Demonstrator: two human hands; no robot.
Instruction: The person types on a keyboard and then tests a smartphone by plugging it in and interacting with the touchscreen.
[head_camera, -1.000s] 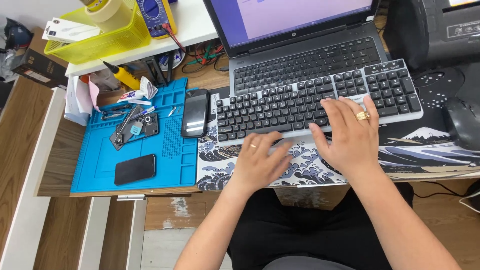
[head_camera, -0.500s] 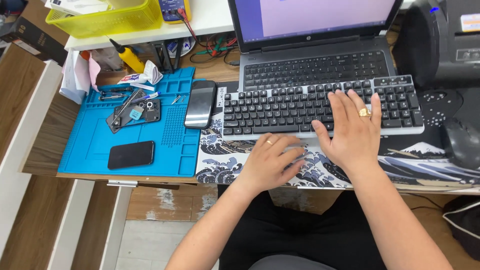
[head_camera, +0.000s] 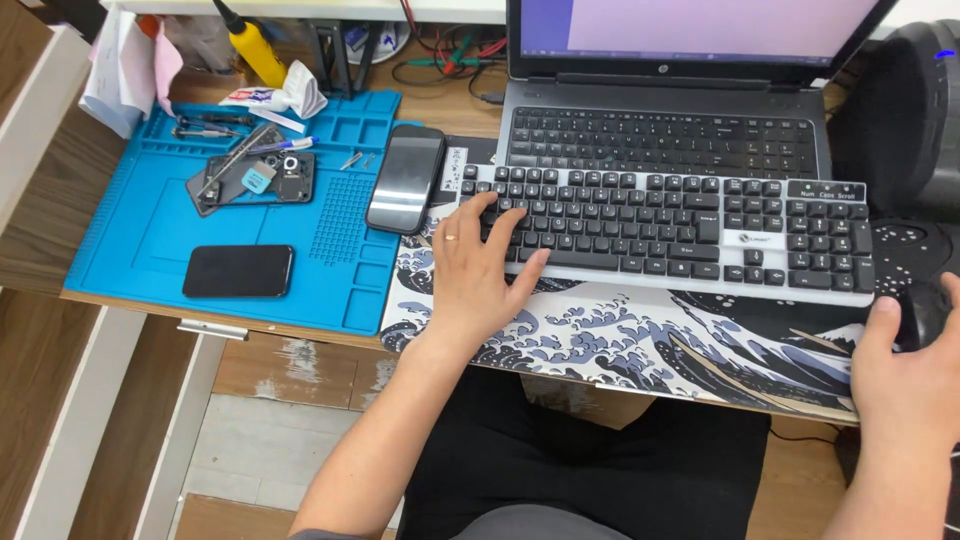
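Hands: two are seen, the left hand (head_camera: 478, 270) and the right hand (head_camera: 910, 365).
Keyboards: two are counted, the white keyboard (head_camera: 690, 225) under the left fingers and the laptop (head_camera: 665, 110) beyond them.
Phones: three are counted, black phone (head_camera: 238, 271), grey phone (head_camera: 406, 178), opened phone (head_camera: 255, 180).
Mats: two are seen, blue mat (head_camera: 150, 235) and wave mat (head_camera: 650, 335).

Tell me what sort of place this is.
Likely a phone-repair desk that doubles as a computer workstation: a blue repair mat bears an opened phone, beside a laptop and an external keyboard.
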